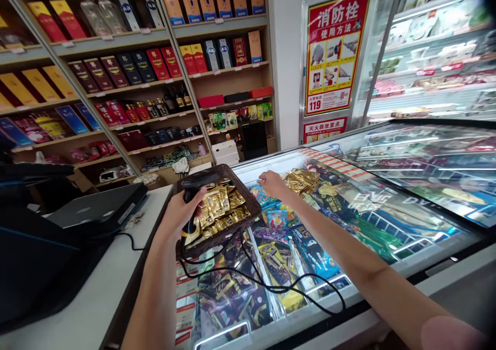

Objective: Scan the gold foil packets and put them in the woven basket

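My left hand (pixel 179 211) is closed around the grip of a black barcode scanner (pixel 192 191), held over a dark wicker basket (pixel 248 197) filled with several gold snack packets (pixel 219 205). The scanner's black cable (pixel 271 283) loops down over the freezer lid. My right hand (pixel 272 183) reaches forward over the glass, fingers curled downward, right beside a loose pile of gold packets (pixel 300 180) lying on the freezer top. Whether its fingers pinch a packet I cannot make out.
A glass-topped chest freezer (pixel 387 221) full of ice cream spreads ahead and right. A white counter (pixel 96 298) with a black till machine (pixel 39 246) lies to the left. Shelves of boxed bottles (pixel 127 65) line the back wall; a red fire-hydrant poster (pixel 335 50) hangs beside a chilled cabinet (pixel 437 55).
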Demonstrator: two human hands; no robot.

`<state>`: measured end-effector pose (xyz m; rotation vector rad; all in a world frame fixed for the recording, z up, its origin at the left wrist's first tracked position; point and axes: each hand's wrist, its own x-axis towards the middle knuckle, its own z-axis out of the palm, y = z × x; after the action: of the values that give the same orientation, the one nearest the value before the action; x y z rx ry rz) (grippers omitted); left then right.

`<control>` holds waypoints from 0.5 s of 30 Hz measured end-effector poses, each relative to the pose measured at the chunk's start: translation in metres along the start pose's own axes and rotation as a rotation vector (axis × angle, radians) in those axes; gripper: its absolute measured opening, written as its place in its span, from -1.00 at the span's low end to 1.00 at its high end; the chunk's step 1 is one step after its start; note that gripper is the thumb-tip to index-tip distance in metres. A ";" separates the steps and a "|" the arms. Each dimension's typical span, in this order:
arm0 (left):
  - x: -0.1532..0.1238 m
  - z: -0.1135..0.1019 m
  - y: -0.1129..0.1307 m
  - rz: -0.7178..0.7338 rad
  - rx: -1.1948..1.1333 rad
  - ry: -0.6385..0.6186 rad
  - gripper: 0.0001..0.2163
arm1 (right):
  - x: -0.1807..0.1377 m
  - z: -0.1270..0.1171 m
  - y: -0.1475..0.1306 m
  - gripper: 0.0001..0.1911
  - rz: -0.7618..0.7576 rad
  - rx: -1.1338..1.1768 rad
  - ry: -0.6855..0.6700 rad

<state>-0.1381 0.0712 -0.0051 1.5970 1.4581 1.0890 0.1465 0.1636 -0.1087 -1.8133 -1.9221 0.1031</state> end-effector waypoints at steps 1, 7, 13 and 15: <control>-0.001 -0.005 0.002 -0.003 -0.022 0.012 -0.47 | 0.000 0.003 -0.020 -0.67 -0.051 0.020 -0.024; -0.009 -0.017 0.007 0.023 -0.073 0.017 -0.47 | -0.011 0.035 -0.134 -0.40 -0.148 0.051 -0.267; -0.013 -0.013 0.007 0.053 -0.055 0.009 -0.48 | -0.015 0.041 -0.154 -0.52 -0.045 0.232 -0.277; -0.014 -0.011 0.008 0.057 -0.050 0.005 -0.48 | -0.015 0.036 -0.143 -0.65 -0.026 0.303 -0.271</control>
<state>-0.1451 0.0563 0.0051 1.6101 1.3857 1.1541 0.0006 0.1423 -0.0900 -1.6353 -1.9798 0.6253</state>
